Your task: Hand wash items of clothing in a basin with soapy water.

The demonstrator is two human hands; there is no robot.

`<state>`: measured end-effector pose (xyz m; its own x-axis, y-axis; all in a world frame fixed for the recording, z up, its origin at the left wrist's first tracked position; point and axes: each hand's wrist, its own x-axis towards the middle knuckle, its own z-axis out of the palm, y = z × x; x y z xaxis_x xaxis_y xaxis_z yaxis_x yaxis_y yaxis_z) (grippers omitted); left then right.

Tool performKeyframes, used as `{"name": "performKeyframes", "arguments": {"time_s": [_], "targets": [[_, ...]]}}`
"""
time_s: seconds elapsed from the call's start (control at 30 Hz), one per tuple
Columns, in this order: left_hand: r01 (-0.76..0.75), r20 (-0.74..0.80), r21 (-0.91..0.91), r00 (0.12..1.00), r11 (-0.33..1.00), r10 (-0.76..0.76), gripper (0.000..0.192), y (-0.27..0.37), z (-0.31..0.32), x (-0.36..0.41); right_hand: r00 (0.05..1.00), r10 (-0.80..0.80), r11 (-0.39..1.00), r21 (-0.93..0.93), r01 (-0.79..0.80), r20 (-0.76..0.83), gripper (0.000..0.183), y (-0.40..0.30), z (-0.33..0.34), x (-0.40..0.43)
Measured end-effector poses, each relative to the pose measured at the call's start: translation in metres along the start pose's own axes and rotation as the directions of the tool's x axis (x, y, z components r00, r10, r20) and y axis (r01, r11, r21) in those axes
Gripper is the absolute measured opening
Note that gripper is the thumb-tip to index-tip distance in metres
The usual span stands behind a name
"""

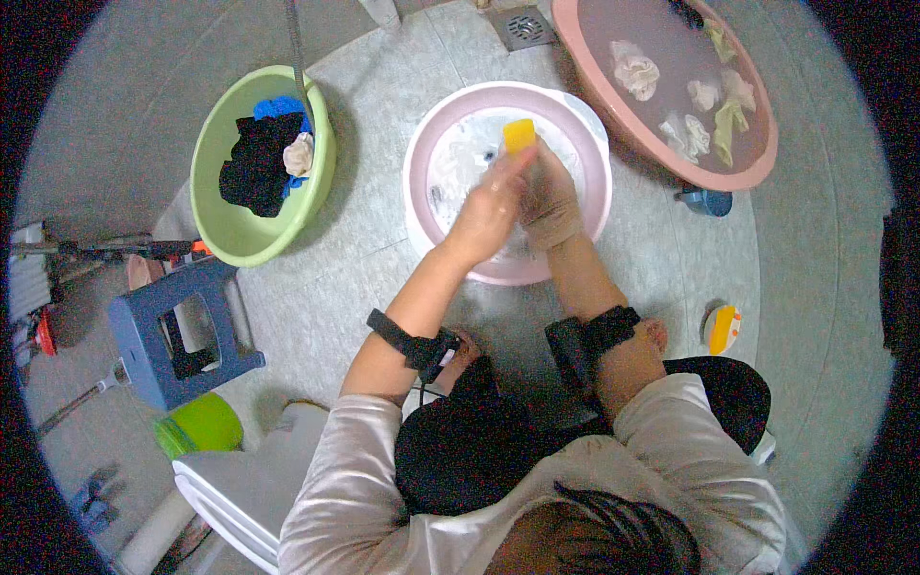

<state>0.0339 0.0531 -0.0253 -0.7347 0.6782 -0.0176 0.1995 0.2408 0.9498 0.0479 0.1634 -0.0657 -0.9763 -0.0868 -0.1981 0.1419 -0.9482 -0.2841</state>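
My two hands meet above a pale pink and white basin (507, 273) that holds cloudy, whitish water. A yellow bar (519, 135), which looks like soap, juts out beyond my fingertips. My left hand (489, 212) appears to grip it, with the fingers partly blurred. Pressed against the left from the other side is my right hand (553, 172). Thin beige fabric (557, 221), perhaps a sock, seems to cover this hand down to the wrist. The right fingers are largely hidden, so their hold is unclear.
A green basin (262, 241) holds black and blue clothes (262, 165). At upper right, a larger pink tub (765, 144) contains water and several small garments. A scrubbing brush (721, 329), blue cup (708, 203), floor drain (526, 27) and blue stool (144, 338) are nearby.
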Motion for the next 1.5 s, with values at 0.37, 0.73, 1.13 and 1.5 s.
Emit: {"name": "performKeyframes", "arguments": {"time_s": [0.37, 0.73, 1.13, 1.5], "targets": [[0.050, -0.421, -0.049, 0.905, 0.998, -0.066, 0.054, -0.008, -0.022, 0.030, 0.850, -0.365, 0.003, -0.912, 0.410, 0.380, 0.018, 0.040, -0.007, 0.017], [-0.171, -0.002, 0.133, 0.985, 0.976, 0.173, 0.035, -0.005, 0.015, 0.011, 0.967, -0.200, -0.480, -0.876, 0.045, 0.160, 0.041, 0.010, 0.012, -0.008], [-0.040, -0.159, 0.523, 0.977, 0.851, 0.143, 0.044, -0.027, -0.011, 0.024, 0.958, 0.025, -0.758, -0.619, 0.205, 0.286, 0.045, 0.013, 0.037, -0.017], [-0.074, -0.097, 0.743, 0.972, 0.665, 0.215, 0.042, -0.018, -0.007, 0.026, 0.916, -0.161, -0.555, -0.801, 0.224, 0.367, 0.037, 0.024, 0.003, -0.005]]}}
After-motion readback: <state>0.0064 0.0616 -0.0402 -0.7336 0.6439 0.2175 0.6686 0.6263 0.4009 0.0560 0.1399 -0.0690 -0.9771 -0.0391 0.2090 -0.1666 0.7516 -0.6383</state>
